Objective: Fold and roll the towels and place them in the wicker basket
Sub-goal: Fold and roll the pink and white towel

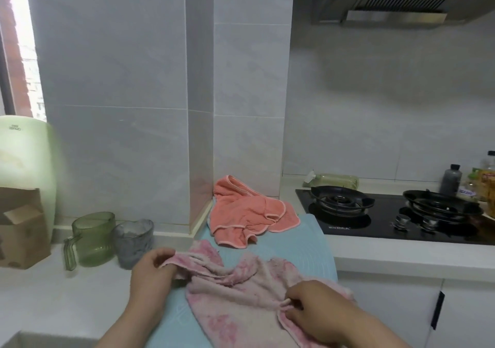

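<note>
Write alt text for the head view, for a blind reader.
The left hand and right hand each pinch a crumpled pink towel on a blue mat. A coral towel lies bunched behind it, beside a gas hob.

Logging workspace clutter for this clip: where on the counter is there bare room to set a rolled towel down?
Bare white counter lies in front of the green pitcher and grey cup, left of the blue mat. Bare mat shows between the coral towel, pink towel and hob. Crowded: the cardboard box side, mat centre.
</note>
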Demonstrator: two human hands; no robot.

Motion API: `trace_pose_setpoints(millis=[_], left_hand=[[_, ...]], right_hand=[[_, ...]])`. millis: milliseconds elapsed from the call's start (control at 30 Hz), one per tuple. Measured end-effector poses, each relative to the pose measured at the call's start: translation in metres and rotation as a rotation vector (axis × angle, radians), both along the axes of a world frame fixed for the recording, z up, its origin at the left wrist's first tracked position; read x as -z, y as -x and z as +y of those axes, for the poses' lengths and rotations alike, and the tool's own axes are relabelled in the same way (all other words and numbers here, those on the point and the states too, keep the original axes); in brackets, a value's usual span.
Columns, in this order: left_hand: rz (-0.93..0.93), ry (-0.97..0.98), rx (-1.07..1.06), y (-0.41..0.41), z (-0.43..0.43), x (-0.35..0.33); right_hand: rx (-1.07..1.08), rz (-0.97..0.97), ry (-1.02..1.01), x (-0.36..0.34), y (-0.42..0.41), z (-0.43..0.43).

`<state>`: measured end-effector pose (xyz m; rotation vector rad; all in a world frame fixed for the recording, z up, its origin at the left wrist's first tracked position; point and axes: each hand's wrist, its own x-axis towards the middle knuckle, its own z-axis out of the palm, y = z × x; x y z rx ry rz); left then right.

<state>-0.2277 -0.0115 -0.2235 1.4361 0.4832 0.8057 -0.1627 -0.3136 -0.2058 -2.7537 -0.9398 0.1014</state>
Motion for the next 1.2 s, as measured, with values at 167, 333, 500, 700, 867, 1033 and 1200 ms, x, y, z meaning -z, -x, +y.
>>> trace_pose_setpoints(millis=[167,333,500,700,867,1033,1200], left_hand=[[0.042,-0.339,-0.119,0.006,0.001,-0.032],[0.092,-0.367,-0.014,-0.013,-0.01,-0.085],[0.279,0.189,0.446,-0.025,-0.02,-0.11],[0.228,0.208,0.658,-0.031,-0.051,-0.054],[0.257,-0.207,0.641,-0.03,-0.062,-0.026],[0.472,-0.984,0.623,-0.019,-0.039,-0.026],[0.668,-1.359,0.428,-0.028,-0.007,-0.022]], right_hand=[[0.112,-0.103,0.111,-0.006,0.004,-0.031],[0.128,-0.156,-0.088,-0.003,0.002,-0.026],[0.053,-0.099,-0.348,-0.009,0.013,-0.005],[0.064,0.113,-0.576,-0.004,0.021,0.021],[0.099,0.098,-0.608,0.019,0.01,0.025],[0.114,0.058,-0.584,0.031,0.005,0.028],[0.103,0.032,-0.585,0.032,0.004,0.027]])
